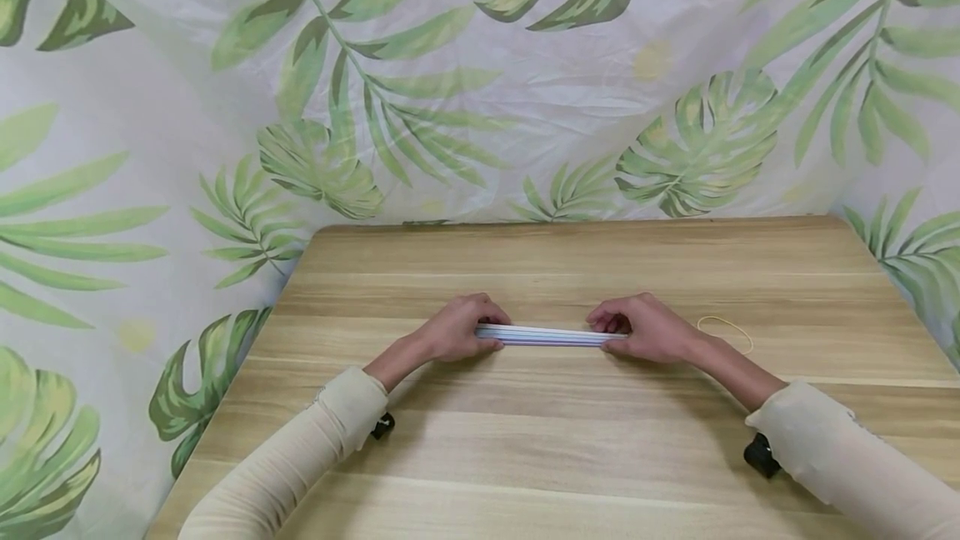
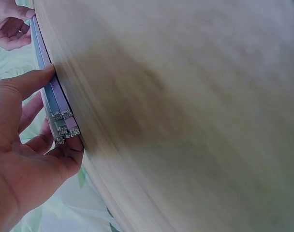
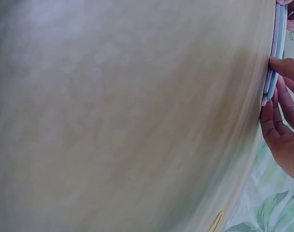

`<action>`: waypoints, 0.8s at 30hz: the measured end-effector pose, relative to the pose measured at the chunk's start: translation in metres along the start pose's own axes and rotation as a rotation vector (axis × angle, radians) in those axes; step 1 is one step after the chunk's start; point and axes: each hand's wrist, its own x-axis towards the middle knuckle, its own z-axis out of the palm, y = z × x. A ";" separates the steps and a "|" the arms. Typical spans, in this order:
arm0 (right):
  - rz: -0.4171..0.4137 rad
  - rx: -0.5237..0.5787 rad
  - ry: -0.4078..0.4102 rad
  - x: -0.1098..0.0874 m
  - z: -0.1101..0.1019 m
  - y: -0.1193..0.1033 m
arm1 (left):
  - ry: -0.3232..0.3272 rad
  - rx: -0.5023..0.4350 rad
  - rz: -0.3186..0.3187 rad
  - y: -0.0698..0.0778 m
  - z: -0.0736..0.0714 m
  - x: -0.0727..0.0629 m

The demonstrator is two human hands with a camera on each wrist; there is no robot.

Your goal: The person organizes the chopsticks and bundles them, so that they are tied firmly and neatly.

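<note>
A bundle of pastel chopsticks (image 1: 551,337) in white, pale blue and lilac lies crosswise on the wooden table, held at both ends. My left hand (image 1: 456,330) grips the left end between thumb and fingers. In the left wrist view, the butts of the chopsticks (image 2: 65,126) show silvery, textured square caps, some set further back than others. At the other end, my right hand (image 1: 654,332) pinches the bundle with thumb and fingers. The right wrist view shows the right ends of the chopsticks (image 3: 270,89) beside the fingers, partly hidden.
A thin yellow rubber band (image 1: 726,320) lies on the table (image 1: 525,440) by the right wrist. Behind the table's far edge hangs a leaf-patterned cloth (image 1: 570,107), which also covers the sides. Small black devices sit under both sleeve cuffs.
</note>
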 end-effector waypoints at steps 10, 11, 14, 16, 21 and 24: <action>-0.010 0.012 0.009 -0.001 0.002 -0.002 | 0.010 -0.032 0.021 0.004 0.001 0.001; -0.009 0.007 0.007 -0.001 0.001 -0.002 | 0.010 -0.034 0.017 0.005 0.001 0.001; -0.009 -0.005 0.001 -0.001 0.001 -0.004 | 0.009 -0.030 0.012 0.005 0.001 0.002; -0.011 -0.013 0.001 -0.001 0.000 -0.005 | 0.010 -0.018 0.014 0.006 0.001 0.002; -0.013 -0.027 0.006 0.000 0.001 -0.006 | 0.009 -0.005 0.012 0.009 0.000 0.003; -0.013 -0.031 0.000 -0.001 0.000 -0.006 | 0.002 -0.015 -0.001 0.010 0.000 0.003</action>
